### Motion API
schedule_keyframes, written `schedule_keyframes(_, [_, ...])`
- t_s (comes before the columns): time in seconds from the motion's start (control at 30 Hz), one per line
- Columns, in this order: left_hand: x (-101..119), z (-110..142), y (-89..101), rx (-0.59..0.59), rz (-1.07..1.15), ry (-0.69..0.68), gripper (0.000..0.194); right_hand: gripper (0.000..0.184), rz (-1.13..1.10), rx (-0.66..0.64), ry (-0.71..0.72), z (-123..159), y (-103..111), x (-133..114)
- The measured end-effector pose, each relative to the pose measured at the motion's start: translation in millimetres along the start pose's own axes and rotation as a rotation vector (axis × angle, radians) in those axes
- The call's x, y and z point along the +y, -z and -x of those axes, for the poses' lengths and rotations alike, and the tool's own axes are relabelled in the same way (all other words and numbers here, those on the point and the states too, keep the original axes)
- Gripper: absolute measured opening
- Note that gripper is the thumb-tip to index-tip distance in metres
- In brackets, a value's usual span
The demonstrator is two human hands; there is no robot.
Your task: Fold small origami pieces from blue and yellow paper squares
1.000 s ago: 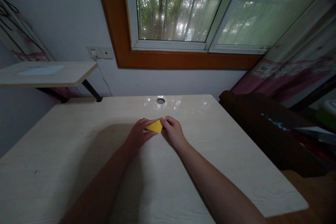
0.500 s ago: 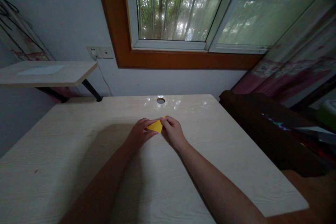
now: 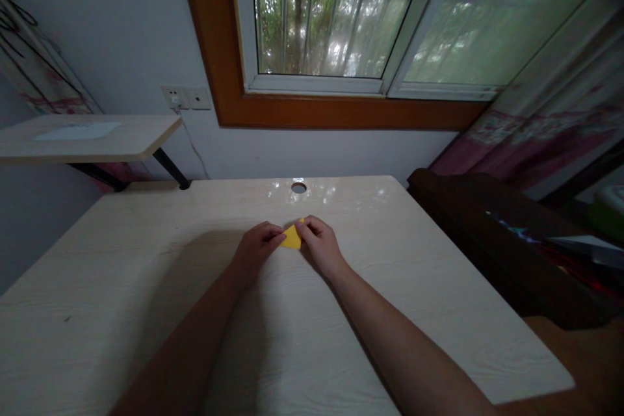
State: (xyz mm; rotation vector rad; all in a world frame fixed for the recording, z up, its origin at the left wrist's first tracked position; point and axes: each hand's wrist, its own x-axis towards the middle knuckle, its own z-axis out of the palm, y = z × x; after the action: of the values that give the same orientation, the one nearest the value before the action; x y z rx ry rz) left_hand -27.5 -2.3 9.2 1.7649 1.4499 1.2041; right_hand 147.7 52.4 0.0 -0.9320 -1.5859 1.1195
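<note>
A small folded piece of yellow paper [image 3: 293, 238] lies on the pale wooden desk [image 3: 146, 273], a little beyond its middle. My left hand [image 3: 257, 248] pinches the paper's left side with curled fingers. On the paper's right edge my right hand [image 3: 318, 244] presses with its fingers closed. The two hands nearly meet over the paper, and only a small yellow wedge shows between them.
A round cable hole [image 3: 298, 187] sits near the desk's far edge under the window [image 3: 336, 13]. A smaller side table [image 3: 88, 136] stands at the left by a wall socket [image 3: 185, 97]. Dark furniture [image 3: 487, 234] and a curtain [image 3: 546, 117] crowd the right side.
My left fingers have slid right over the yellow paper, so less of it shows. The right hand has hardly moved.
</note>
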Motion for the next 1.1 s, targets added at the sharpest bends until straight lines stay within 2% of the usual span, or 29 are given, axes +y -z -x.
schedule_keyframes(0.3, [1, 0, 0.9, -0.029, -0.041, 0.041, 0.021, 0.021, 0.018, -0.019, 0.004, 2, -1, -5])
schedule_keyframes(0.53, [2, 0, 1.2, -0.008, 0.015, 0.06, 0.021, 0.022, -0.046, 0.126, -0.026, 0, 3, -7])
schedule_keyframes(0.67, [-3, -1, 1.3, 0.045, 0.078, 0.107, 0.021, 0.021, -0.117, 0.205, -0.052, -3, 4, -8])
schedule_keyframes(0.73, [-6, -2, 1.3, 0.074, 0.144, 0.152, 0.023, 0.021, -0.124, 0.183, -0.056, -3, 4, -8])
schedule_keyframes(0.93, [-7, -6, 3.0, 0.189, 0.31, 0.234, 0.028, 0.021, -0.06, -0.014, -0.032, -1, 2, -5])
schedule_keyframes(1.1, [-5, -6, 5.1, 0.209, 0.325, 0.22, 0.029, 0.02, -0.034, -0.043, -0.026, -1, 1, -4])
